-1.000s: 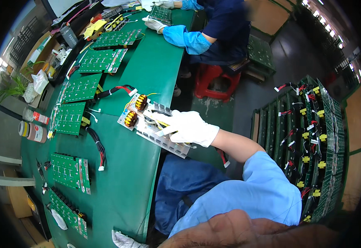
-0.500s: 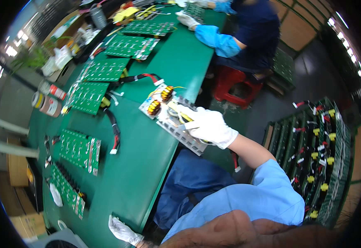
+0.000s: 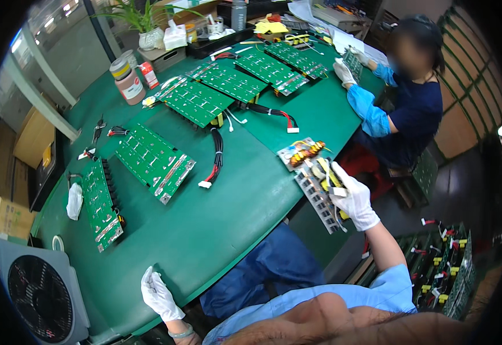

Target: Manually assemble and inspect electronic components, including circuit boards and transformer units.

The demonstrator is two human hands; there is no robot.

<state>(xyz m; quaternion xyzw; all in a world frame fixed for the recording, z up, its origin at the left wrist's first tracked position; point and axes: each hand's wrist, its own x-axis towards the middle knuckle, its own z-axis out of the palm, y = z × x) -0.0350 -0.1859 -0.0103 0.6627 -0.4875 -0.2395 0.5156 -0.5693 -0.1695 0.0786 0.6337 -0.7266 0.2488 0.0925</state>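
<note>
My right hand (image 3: 352, 197), in a white glove, grips a circuit board (image 3: 320, 192) with its parts facing up. The board carries copper-wound coils (image 3: 308, 154), yellow-wrapped parts and a ridged grey metal strip. It is held at the table's right edge, partly out past it. The fingers cover part of the board. My left hand (image 3: 158, 294), also gloved, is at the near edge of the green table (image 3: 222, 224). Its fingers are stretched out and loosely together, holding nothing. The nearest board to it is a narrow green circuit board (image 3: 99, 207) on the left.
Several green boards (image 3: 196, 102) lie across the far side, with black cables (image 3: 216, 155) beside them. A capped bottle (image 3: 127, 83), a potted plant (image 3: 147, 29) and a grey fan (image 3: 41, 293) are around the table. A co-worker (image 3: 414, 86) handles another board; racked boards (image 3: 446, 270) stand at right.
The view has turned, so the table and boards sit differently in the picture and more of the co-worker shows. My right hand keeps hold of the board; my left hand stays by the near edge.
</note>
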